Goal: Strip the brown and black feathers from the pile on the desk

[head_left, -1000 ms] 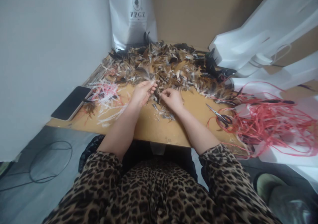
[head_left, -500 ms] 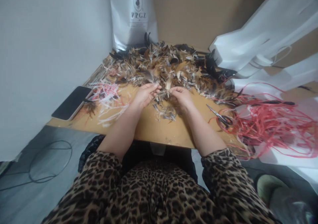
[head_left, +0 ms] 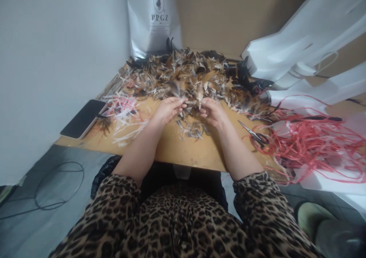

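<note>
My left hand (head_left: 170,109) is closed in a pinch on a brownish-grey feather (head_left: 174,87) that points up from its fingertips. Just across from it, my right hand (head_left: 211,111) pinches a paler, tan feather (head_left: 199,91). A small gap separates the two hands, just above the near edge of a big pile of brown, tan and black feathers (head_left: 185,69). Below the hands, a scatter of small grey feather bits (head_left: 191,130) lies on the yellowish tabletop (head_left: 183,153).
A phone (head_left: 83,118) lies at the table's left edge, beside pink and white strips (head_left: 121,106). Open scissors (head_left: 254,134) rest at the right, by a tangle of red ribbon strips (head_left: 317,143). Behind the pile stands a silver-white bag (head_left: 156,25); white packaging (head_left: 288,52) leans at the right.
My right hand has moved slightly right, away from the left, with the tan feather in its fingers. My left hand has barely shifted.
</note>
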### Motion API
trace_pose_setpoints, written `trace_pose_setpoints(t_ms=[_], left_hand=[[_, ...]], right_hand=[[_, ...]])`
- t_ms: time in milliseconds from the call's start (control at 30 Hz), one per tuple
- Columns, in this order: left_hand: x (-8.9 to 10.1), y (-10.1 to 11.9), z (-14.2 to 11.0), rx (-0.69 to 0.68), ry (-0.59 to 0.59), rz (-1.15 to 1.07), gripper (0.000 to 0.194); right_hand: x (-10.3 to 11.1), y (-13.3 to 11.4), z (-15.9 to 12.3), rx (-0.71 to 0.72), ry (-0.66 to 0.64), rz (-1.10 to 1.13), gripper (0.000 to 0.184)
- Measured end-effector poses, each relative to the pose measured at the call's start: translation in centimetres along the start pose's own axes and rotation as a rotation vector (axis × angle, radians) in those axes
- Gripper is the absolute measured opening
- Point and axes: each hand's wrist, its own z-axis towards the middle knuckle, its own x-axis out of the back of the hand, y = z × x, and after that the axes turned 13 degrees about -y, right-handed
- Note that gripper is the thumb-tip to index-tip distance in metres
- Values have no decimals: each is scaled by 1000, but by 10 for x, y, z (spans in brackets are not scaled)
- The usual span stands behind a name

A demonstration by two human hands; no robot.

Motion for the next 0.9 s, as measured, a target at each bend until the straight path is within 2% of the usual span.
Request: trace_pose_setpoints(t_ms=[233,400,533,700,900], left_hand=[[-7,-4,-2,72,-18,151,13],[-9,-5,-4,119,-96,146,7],[-4,-1,-2,89,-104,26,4],[2,4,0,-13,-7,-10,2],[-2,0,-3,50,-68,81,8]], right_hand=[[1,-1,-1,-25,-45,-25,30],[3,-1,-1,-40,-53,4,31],[3,-3,-2,-39,-55,6,31],[4,-6,-3,-36,-72,-9,33],[5,-5,-2,-53,-70,-10,34]])
